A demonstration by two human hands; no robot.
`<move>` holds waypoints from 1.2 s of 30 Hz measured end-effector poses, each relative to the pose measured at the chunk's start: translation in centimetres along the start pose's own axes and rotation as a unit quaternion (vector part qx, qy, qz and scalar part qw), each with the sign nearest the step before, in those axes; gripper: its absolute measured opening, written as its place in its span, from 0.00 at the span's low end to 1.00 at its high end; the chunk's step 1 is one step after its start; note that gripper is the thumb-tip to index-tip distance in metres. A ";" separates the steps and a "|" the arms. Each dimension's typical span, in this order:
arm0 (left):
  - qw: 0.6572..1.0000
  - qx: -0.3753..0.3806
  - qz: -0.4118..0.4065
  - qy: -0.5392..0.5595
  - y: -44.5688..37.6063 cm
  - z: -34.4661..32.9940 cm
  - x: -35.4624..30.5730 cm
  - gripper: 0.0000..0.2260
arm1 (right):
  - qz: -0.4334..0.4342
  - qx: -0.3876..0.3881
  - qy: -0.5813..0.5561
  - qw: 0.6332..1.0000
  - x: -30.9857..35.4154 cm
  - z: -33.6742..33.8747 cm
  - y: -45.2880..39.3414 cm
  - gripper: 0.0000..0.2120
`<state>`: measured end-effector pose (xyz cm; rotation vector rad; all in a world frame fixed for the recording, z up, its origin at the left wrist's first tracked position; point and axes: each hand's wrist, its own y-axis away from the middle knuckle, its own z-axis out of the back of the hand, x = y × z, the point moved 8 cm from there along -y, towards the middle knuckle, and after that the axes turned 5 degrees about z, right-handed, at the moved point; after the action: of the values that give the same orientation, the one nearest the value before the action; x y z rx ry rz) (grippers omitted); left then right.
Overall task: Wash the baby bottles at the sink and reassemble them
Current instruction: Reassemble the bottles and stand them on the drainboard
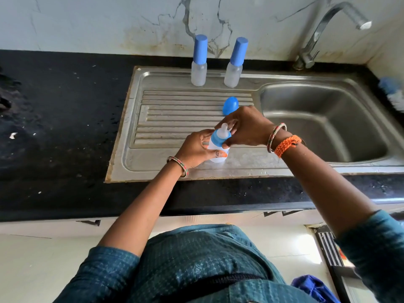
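Two capped baby bottles of frosted plastic, one (198,62) to the left of the other (235,63), stood upright along the far edge of the ribbed stainless-steel drainboard (166,119), each under a tall blue cap, so they looked finished. A third small frosted plastic bottle (215,149) was the one in hand, held just above the drainboard's near edge. The left hand (196,149) was wrapped round its body, thumb across the front. The right hand (244,127) had its fingers curled over the blue screw collar (219,137), from which the pale silicone teat (224,127) stood up.

By my judgement the step was screwing the collar home. To do it well, the left hand should keep the body steady and upright while the right turns the collar squarely, so the threads catch evenly and do not cross. The fingers should stay on the collar and off the teat, which would otherwise be pinched or twisted out of its seat. Wet plastic may slip, so a firm hold low on the body would help. Tightening should stop once snug.

A loose blue dome-shaped plastic cap (230,105) lay on the ribs just beyond the right hand, towards the edge by the steel sink basin (328,119), handy for fitting last. A curved chrome tap (323,29) stood at the far right corner.
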<state>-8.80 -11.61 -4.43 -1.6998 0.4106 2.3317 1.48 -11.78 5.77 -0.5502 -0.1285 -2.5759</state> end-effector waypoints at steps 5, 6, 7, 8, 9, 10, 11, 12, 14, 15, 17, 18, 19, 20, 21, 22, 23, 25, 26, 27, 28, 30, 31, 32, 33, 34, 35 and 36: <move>0.996 -0.086 -0.005 -0.013 1.0 0.0 0.0 0.25 | -0.077 -0.082 -0.017 0.994 -0.7 -0.1 1.4 0.20; 0.994 -0.104 -0.014 -0.015 1.1 0.0 -0.3 0.24 | -0.092 -0.117 -0.021 0.989 -0.7 -0.1 1.9 0.19; 0.993 -0.118 -0.022 -0.015 1.2 0.0 -0.7 0.24 | -0.103 -0.148 -0.026 0.983 -0.6 -0.1 2.3 0.17; 0.992 -0.125 -0.027 -0.015 1.1 0.2 -1.4 0.24 | -0.111 -0.170 -0.033 0.979 -0.7 0.1 2.5 0.17; 0.991 -0.127 -0.030 -0.011 0.8 0.5 -2.1 0.25 | -0.125 -0.177 -0.046 0.975 -1.0 0.4 2.6 0.16; 0.992 -0.123 -0.029 0.005 0.6 1.0 -2.7 0.27 | -0.142 -0.176 -0.079 0.971 -1.5 0.8 2.7 0.16; 0.993 -0.113 -0.023 0.038 0.4 1.4 -3.6 0.30 | -0.157 -0.177 -0.148 0.960 -2.3 1.5 2.8 0.15; 0.990 -0.102 -0.013 0.093 0.5 1.9 -4.5 0.31 | -0.163 -0.176 -0.250 0.938 -3.0 2.0 2.9 0.13; 0.974 -0.058 -0.001 0.218 0.3 2.4 -6.3 0.32 | -0.135 -0.166 -0.470 0.857 -3.2 2.9 2.9 0.10; 0.963 -0.020 0.002 0.270 0.4 2.2 -7.3 0.35 | -0.105 -0.152 -0.550 0.815 -2.7 3.0 2.8 0.12; 0.942 0.082 -0.003 0.324 0.5 1.1 -9.6 0.39 | -0.032 -0.111 -0.622 0.775 -1.3 3.6 2.4 0.27; 0.933 0.130 0.006 0.336 0.5 0.4 -10.6 0.40 | 0.002 -0.087 -0.631 0.770 -0.4 4.0 2.1 0.36; 0.923 0.164 0.027 0.347 0.6 -0.2 -11.0 0.40 | 0.031 -0.066 -0.638 0.766 0.5 4.3 1.9 0.41; 0.910 0.189 0.053 0.364 0.7 -0.7 -11.2 0.40 | 0.051 -0.053 -0.646 0.760 1.1 4.6 1.6 0.41; 0.901 0.197 0.065 0.380 0.6 -0.9 -11.3 0.36 | 0.062 -0.053 -0.654 0.752 1.4 5.1 1.3 0.39; 0.897 0.187 0.063 0.396 0.4 -0.8 -11.2 0.29 | 0.061 -0.063 -0.666 0.741 1.5 5.3 1.1 0.36; 0.900 0.163 0.049 0.401 0.0 -0.5 -11.2 0.22 | 0.054 -0.077 -0.675 0.731 1.4 5.6 0.9 0.32; 0.915 0.087 0.028 0.392 -0.7 0.4 -10.9 0.16 | 0.027 -0.123 -0.686 0.717 0.9 5.7 0.6 0.25; 0.926 0.029 0.021 0.377 -0.9 0.9 -10.7 0.18 | 0.007 -0.149 -0.682 0.716 0.6 5.6 0.4 0.21; 0.935 -0.037 0.011 0.351 -1.0 1.5 -10.3 0.23 | -0.014 -0.175 -0.675 0.717 0.4 5.6 0.2 0.18; 0.942 -0.101 0.000 0.321 -0.9 2.0 -10.1 0.30 | -0.039 -0.199 -0.668 0.716 0.0 5.3 0.2 0.15; 0.941 -0.204 -0.045 0.267 -0.4 2.6 -10.0 0.32 | -0.080 -0.240 -0.663 0.704 -0.9 4.6 0.1 0.12; 0.941 -0.238 -0.074 0.227 -0.2 2.5 -10.1 0.28 | -0.097 -0.256 -0.658 0.701 -1.3 4.2 0.1 0.10; 0.942 -0.264 -0.098 0.180 0.1 2.3 -10.2 0.25 | -0.117 -0.272 -0.650 0.700 -1.7 3.8 0.1 0.08; 0.943 -0.280 -0.112 0.143 0.2 1.9 -9.9 0.22 | -0.141 -0.289 -0.641 0.697 -2.2 3.2 0.0 0.07; 0.944 -0.289 -0.113 0.116 0.1 1.6 -9.2 0.21 | -0.175 -0.306 -0.632 0.690 -2.8 2.4 -0.1 0.06; 0.945 -0.292 -0.108 0.104 0.0 1.5 -8.4 0.20 | -0.213 -0.322 -0.629 0.674 -3.4 1.3 -0.1 0.05; 0.947 -0.292 -0.102 0.086 -0.1 1.4 -7.7 0.20 | -0.249 -0.336 -0.624 0.660 -4.0 0.1 -0.1 0.06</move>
<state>-7.69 -11.11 3.30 -2.0771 -0.4649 2.2902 4.66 -9.82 4.27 -2.8085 0.2850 -2.0330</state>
